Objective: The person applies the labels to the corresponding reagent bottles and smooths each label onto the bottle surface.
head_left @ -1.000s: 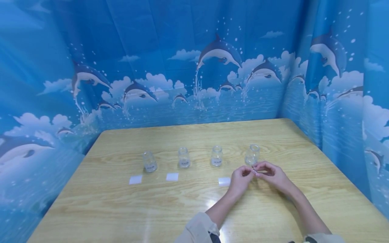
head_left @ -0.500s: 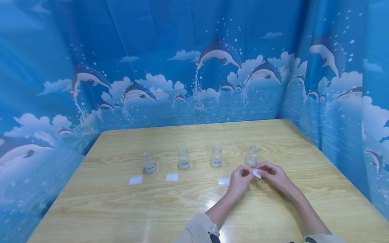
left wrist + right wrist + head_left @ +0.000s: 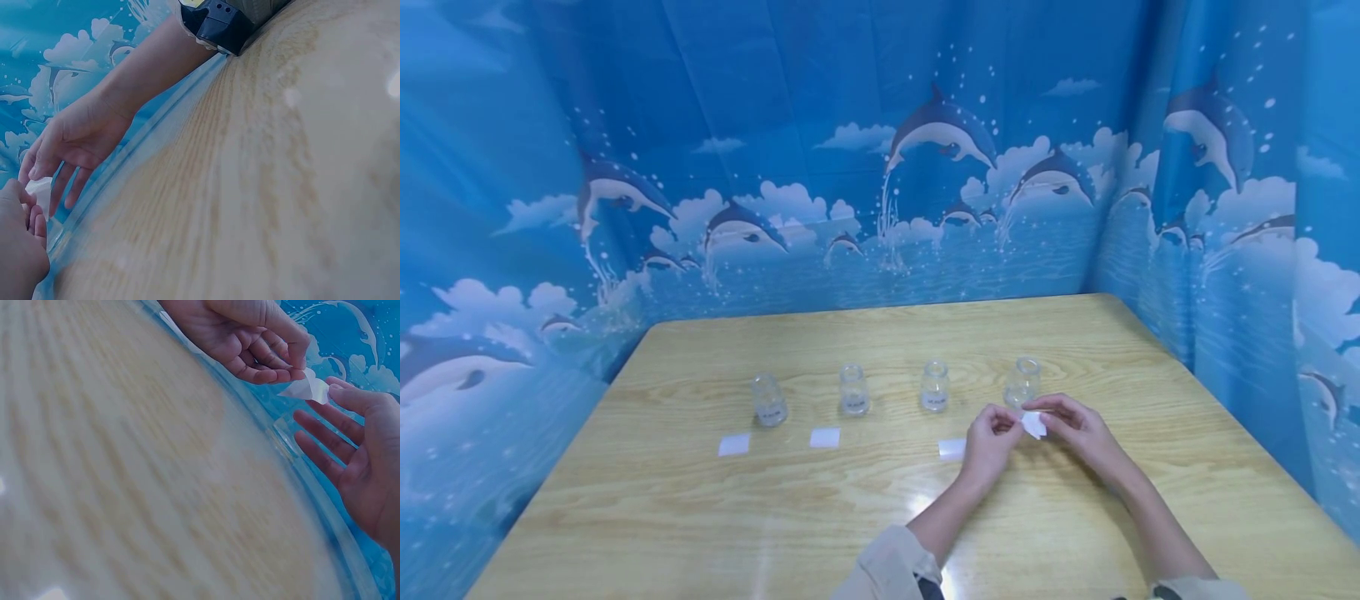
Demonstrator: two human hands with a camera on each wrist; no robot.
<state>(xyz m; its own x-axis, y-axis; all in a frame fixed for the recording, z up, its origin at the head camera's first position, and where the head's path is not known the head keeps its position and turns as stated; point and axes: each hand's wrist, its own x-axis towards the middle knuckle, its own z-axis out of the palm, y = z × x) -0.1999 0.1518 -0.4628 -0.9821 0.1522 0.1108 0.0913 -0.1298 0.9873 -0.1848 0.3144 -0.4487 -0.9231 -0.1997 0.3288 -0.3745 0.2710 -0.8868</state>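
Between my two hands is a small creased piece of white paper (image 3: pixel 1033 425), held up above the table. My left hand (image 3: pixel 988 446) pinches its left edge between thumb and forefinger, with the other fingers curled in. From the other side, the thumb and forefinger of my right hand (image 3: pixel 1082 433) pinch the sheet, while its remaining fingers (image 3: pixel 325 434) spread loosely. Just behind the hands stands a glass jar (image 3: pixel 1024 375), its lower part partly covered by them. In the right wrist view the paper (image 3: pixel 309 390) looks folded or crumpled.
More glass jars, one at the far left (image 3: pixel 769 404), one beside it (image 3: pixel 853 392) and one nearer (image 3: pixel 935 387), stand in a row. White slips lie in front: left (image 3: pixel 734 444), middle (image 3: pixel 825 437) and right (image 3: pixel 952 449). A dolphin-print curtain (image 3: pixel 820 167) surrounds the wooden table (image 3: pixel 760 517).
The white paper, mostly hidden between the fingers a second ago, has come into view and opened wider. Both hands have shifted only slightly. The jars and slips have stayed in place.
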